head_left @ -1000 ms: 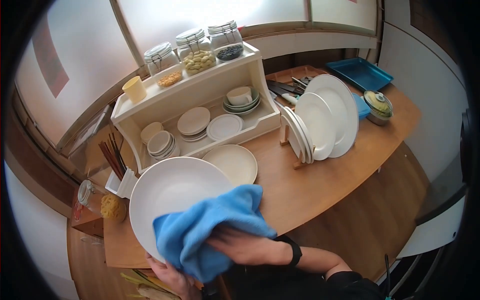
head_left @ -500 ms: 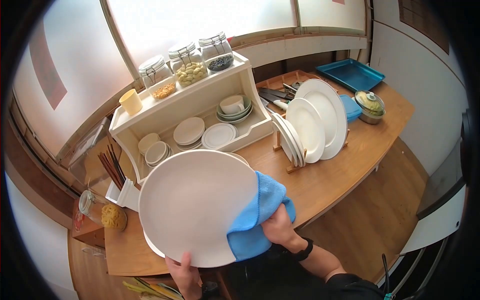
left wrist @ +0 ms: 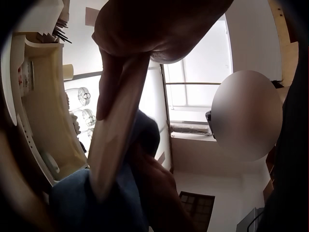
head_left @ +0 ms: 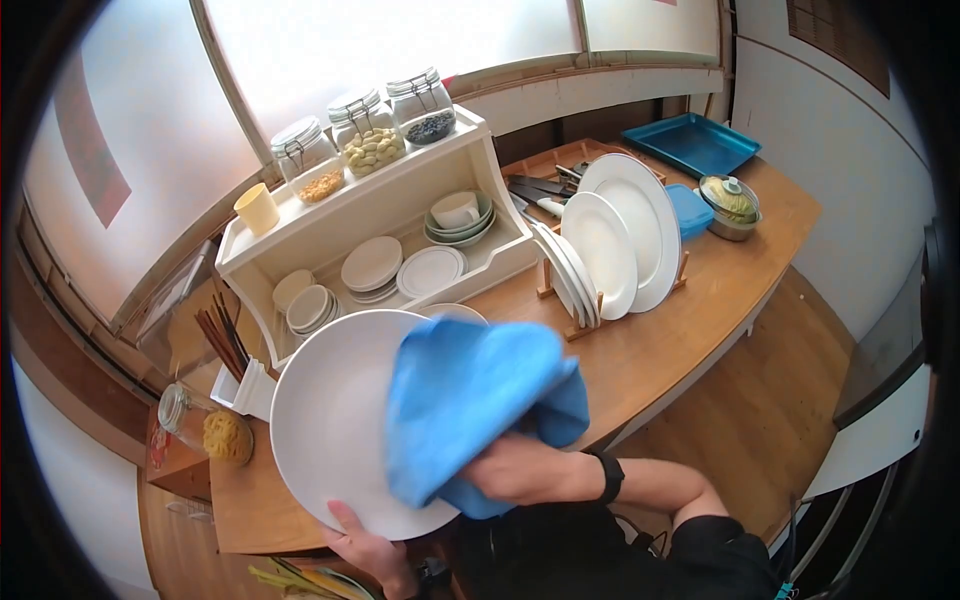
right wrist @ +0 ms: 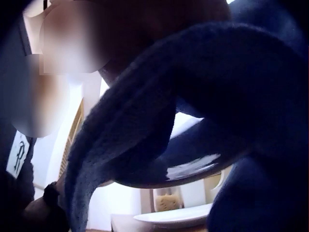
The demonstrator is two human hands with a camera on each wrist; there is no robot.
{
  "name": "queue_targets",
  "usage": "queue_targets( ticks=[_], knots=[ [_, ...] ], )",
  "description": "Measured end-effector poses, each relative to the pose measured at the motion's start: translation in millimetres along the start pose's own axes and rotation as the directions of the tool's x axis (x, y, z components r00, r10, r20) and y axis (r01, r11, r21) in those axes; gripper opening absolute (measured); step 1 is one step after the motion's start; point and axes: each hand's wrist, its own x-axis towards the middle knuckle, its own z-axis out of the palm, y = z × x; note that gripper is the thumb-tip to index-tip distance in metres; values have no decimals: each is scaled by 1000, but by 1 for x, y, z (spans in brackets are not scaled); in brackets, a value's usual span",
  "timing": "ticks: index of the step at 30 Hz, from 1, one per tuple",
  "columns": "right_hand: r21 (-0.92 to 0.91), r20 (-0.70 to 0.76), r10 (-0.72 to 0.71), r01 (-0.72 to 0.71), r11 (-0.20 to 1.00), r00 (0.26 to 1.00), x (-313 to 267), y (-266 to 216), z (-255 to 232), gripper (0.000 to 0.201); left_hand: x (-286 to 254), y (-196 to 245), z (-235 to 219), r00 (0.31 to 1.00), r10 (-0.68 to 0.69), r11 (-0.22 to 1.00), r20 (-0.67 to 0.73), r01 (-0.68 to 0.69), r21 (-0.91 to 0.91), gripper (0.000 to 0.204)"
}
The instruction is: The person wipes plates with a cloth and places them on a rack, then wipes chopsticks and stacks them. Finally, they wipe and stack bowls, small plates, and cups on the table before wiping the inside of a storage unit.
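Note:
A large white plate (head_left: 330, 420) is tilted up in the head view, its lower rim pinched by the left hand (head_left: 370, 550), thumb on the front face. The right hand (head_left: 525, 468) grips a blue cloth (head_left: 470, 390), which lies over the plate's right part and hides that edge. From the left wrist view, the plate (left wrist: 118, 130) shows edge-on between the left hand's (left wrist: 145, 29) thumb and fingers, with the cloth (left wrist: 101, 203) around its far end. Dark cloth (right wrist: 130, 111) fills much of the right wrist view, where the right hand's fingers are hard to make out.
Behind the plate stands a white shelf (head_left: 500, 262) with small dishes, bowls and glass jars (head_left: 372, 145). A wooden rack (head_left: 583, 330) of plates (head_left: 600, 250) is at the right, near a blue tray (head_left: 692, 148) and a lidded pot (head_left: 735, 228). A pasta jar (head_left: 225, 436) lies left.
The cloth and right hand went from the plate's lower front to its right edge, then back left and up over its face. The left hand keeps hold of the lower rim.

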Motion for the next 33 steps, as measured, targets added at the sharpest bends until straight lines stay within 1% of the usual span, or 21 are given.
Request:
queue_targets(
  ticks=[2, 3, 6, 7, 10, 11, 12, 14, 16, 19, 20, 21, 22, 23, 24, 25, 26, 28, 30, 31, 33],
  knots=[
    [-41, -129, -208, 204, 978, 970, 14, -11, 4, 30, -10, 8, 16, 996, 89, 995, -2, -89, 54, 44],
    [-45, -142, -276, 272, 961, 951, 20, -14, 3, 30, -14, 15, 8, 996, 25, 991, 87, -36, 132, 42],
    [-14, -86, -351, 351, 936, 932, 38, -19, -7, 30, -16, 12, 17, 980, 178, 959, 88, -193, 209, 38],
    [-18, -83, -367, 366, 930, 927, 45, -18, -14, 30, -16, 7, 17, 982, 185, 974, 34, -188, 127, 28],
    [-24, -103, -378, 378, 925, 920, 68, -16, -30, 30, -22, -21, 11, 920, 390, 882, -41, -360, 303, 23],
    [-26, -112, -372, 372, 928, 921, 74, -15, -37, 30, -22, -16, 4, 952, 292, 912, 92, -306, 272, 28],
    [-28, -118, -362, 361, 932, 925, 81, -13, -42, 31, -21, -9, -2, 955, 190, 937, 227, -245, 248, 33],
    [-24, -130, -311, 311, 950, 941, 89, -8, -52, 31, -21, -1, 14, 974, 190, 965, 127, -209, 160, 37],
    [-30, -129, -203, 201, 979, 971, 89, 0, -59, 32, -16, -2, -2, 984, 103, 986, 143, -120, 115, 40],
    [-149, -154, 85, -108, 983, 984, 72, 7, -65, 39, -10, 6, -3, 994, 57, 998, 95, -57, 3, 44],
    [-204, -178, 186, -221, 954, 966, 64, 8, -67, 45, -8, 9, -1, 996, 53, 998, 67, -50, -41, 46],
    [-155, -289, 256, -309, 938, 922, 55, 10, -62, 57, -5, 4, -1, 998, 57, 989, 40, -51, -136, 46],
    [-202, -474, 59, -174, 964, 879, 51, 18, -59, 64, -4, 4, 2, 999, 53, 977, 4, -52, -209, 46],
    [95, -404, 228, -208, 974, 886, 41, 19, -57, 66, -2, 5, 8, 998, 46, 958, -31, -53, -281, 47],
    [378, -287, 369, -250, 891, 884, 34, 15, -57, 67, -2, 4, 13, 997, 37, 935, -65, -57, -351, 48],
    [496, -245, 337, -181, 849, 909, 28, 18, -48, 68, -2, 0, 18, 995, 48, 928, -86, -76, -366, 48],
    [611, -149, 339, -183, 770, 929, 23, 22, -38, 65, -3, -8, 24, 993, 59, 920, -107, -96, -380, 49],
    [871, -55, 459, -182, 457, 887, 23, 12, -28, 61, -4, -16, 26, 993, 71, 938, -90, -98, -333, 51],
    [918, -65, 485, -139, 373, 872, 22, 11, -30, 53, -3, -19, 24, 997, 70, 975, -12, -71, -209, 53],
    [937, -68, 498, -116, 330, 864, 22, 12, -32, 50, 2, -19, 16, 998, 40, 972, 53, -26, -235, 54],
    [882, -87, 460, -146, 447, 884, 16, 15, -42, 46, 18, -19, -7, 984, -17, 958, 178, 67, -280, 55]
  ],
)
